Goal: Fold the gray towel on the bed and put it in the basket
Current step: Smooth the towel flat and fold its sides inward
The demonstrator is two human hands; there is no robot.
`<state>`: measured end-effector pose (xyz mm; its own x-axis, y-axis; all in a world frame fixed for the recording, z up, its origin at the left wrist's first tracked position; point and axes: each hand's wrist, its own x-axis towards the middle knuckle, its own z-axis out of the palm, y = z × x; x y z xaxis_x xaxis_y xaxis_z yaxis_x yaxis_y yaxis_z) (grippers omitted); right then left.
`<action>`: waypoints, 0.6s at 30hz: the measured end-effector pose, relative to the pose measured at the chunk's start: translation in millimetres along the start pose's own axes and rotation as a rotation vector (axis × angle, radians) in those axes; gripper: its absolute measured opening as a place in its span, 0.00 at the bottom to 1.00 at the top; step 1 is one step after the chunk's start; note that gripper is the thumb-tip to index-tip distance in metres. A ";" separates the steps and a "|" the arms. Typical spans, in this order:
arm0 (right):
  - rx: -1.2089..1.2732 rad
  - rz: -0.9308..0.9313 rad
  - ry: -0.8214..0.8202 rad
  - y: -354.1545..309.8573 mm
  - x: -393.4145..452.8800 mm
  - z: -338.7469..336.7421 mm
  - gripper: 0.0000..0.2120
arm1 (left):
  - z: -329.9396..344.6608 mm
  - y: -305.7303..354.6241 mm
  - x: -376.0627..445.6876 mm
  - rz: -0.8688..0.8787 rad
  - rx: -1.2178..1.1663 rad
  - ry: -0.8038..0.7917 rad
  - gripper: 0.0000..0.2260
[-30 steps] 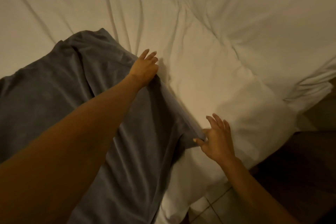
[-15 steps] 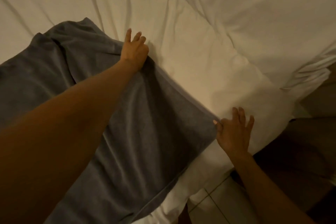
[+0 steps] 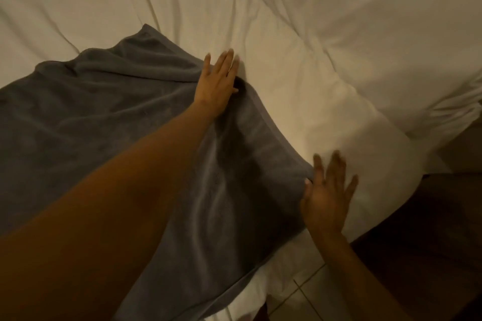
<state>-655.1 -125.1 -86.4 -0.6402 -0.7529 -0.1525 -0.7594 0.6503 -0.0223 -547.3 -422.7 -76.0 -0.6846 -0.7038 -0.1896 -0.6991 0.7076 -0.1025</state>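
Observation:
The gray towel (image 3: 109,117) lies spread over the left half of the white bed (image 3: 300,34), its near end hanging over the bed's edge. My left hand (image 3: 216,81) rests palm down on the towel's far right edge, fingers straight and pointing away from me. My right hand (image 3: 326,195), blurred, is spread wide on the sheet just right of the towel's near right corner, its thumb touching that corner. Neither hand shows cloth pinched between its fingers. No basket is in view.
The bed's sheet is wrinkled, with a thicker white duvet (image 3: 391,21) bunched at the upper right. Pale floor tiles (image 3: 300,297) show below the bed's corner. Something dark (image 3: 430,229), perhaps furniture, stands at the lower right.
Both hands drew the towel's right edge outward to the right and laid it flat. Their fingers, pinched on the edge before, are now spread out.

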 end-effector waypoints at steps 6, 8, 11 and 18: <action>0.092 -0.176 -0.155 -54.3 15.3 33.8 0.29 | 39.7 -30.7 -27.5 -0.140 -0.216 -0.156 0.33; 0.077 -0.175 -0.168 -56.0 17.6 45.6 0.30 | 46.4 -38.6 -28.8 -0.145 -0.258 -0.230 0.33; 0.067 -0.178 -0.190 -54.4 20.5 51.5 0.30 | 45.2 -42.6 -29.7 -0.125 -0.293 -0.261 0.34; 0.025 -0.240 -0.224 -60.8 14.9 26.0 0.30 | 34.8 -44.1 -78.8 -0.178 -0.357 -0.232 0.32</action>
<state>-615.4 -173.1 -113.0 -0.3994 -0.8458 -0.3538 -0.8807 0.4612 -0.1082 -455.4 -396.2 -90.5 -0.5116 -0.7512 -0.4171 -0.8568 0.4828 0.1813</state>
